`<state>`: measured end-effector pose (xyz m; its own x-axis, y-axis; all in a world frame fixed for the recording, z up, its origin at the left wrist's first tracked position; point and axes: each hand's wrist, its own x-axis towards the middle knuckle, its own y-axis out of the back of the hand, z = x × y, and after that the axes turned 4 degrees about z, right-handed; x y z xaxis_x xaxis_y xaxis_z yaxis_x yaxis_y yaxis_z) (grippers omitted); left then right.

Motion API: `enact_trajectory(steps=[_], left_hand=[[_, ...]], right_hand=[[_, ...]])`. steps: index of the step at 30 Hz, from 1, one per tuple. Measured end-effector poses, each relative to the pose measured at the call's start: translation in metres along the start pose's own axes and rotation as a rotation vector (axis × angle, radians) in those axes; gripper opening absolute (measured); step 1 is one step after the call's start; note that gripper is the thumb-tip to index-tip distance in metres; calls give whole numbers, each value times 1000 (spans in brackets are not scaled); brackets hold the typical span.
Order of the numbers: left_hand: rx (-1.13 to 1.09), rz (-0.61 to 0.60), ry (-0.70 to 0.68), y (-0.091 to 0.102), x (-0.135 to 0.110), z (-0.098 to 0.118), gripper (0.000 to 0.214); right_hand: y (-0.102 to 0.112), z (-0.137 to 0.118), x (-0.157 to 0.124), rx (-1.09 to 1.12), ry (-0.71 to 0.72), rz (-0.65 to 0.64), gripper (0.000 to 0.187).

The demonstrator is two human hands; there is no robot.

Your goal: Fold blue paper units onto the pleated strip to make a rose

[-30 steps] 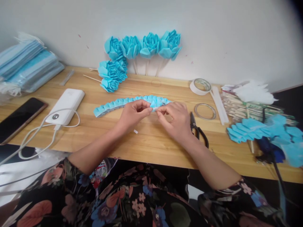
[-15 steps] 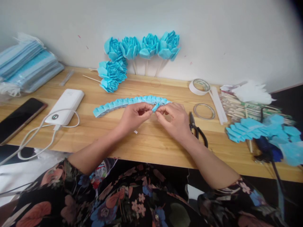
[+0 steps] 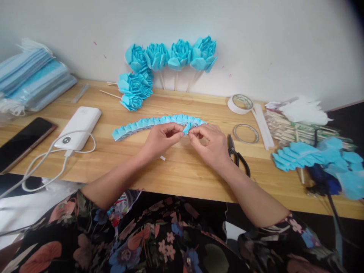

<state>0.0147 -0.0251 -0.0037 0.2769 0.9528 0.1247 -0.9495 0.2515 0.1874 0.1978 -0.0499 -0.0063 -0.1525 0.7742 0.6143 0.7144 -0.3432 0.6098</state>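
Observation:
My left hand (image 3: 160, 138) and my right hand (image 3: 212, 144) meet over the middle of the wooden table (image 3: 182, 170), fingers pinched together on a small folded blue paper piece (image 3: 186, 129). Just behind my fingers lies a long curved row of folded blue paper pieces (image 3: 142, 124), running from the left to my hands. A tiny white scrap (image 3: 162, 158) lies below my left hand. Black scissors (image 3: 238, 156) rest right beside my right hand.
Blue paper flowers on sticks (image 3: 170, 57) lean on the wall, more lie flat (image 3: 133, 89). Two tape rolls (image 3: 240, 104) (image 3: 246, 133) and white strips (image 3: 263, 121) sit right. Blue paper pieces (image 3: 301, 155) pile far right. A power bank (image 3: 78, 127), phone (image 3: 21, 142) and stacked masks (image 3: 31, 79) sit left.
The small blue piece has come slightly off the row and now stands pinched between both hands; my hands shifted a little toward me. Everything else is unmoved.

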Motion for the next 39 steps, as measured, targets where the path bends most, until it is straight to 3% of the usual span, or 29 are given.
enact_trajectory(steps=[12,17,20,22,24,29,39], left_hand=[[-136,15,152,2,2,9,12],[-123,36,189,2,2,11,12],[-106,53,198,3,2,11,12],[-106,53,203,3,1,11,13],[-107,48,204,3,1,12,13],[-121,42,192,3,2,11,13],[-105,-29,139,4,0,11,29]], right_hand=[[5,-8,2,152,-146,27,14],[12,-7,2,384,-222,-10,25],[12,-2,1,537,-318,90,28],[11,1,2,569,-382,144,19],[9,3,3,578,-445,105,9],[6,2,7,595,-540,-123,12],[2,3,7,503,-525,-137,18]])
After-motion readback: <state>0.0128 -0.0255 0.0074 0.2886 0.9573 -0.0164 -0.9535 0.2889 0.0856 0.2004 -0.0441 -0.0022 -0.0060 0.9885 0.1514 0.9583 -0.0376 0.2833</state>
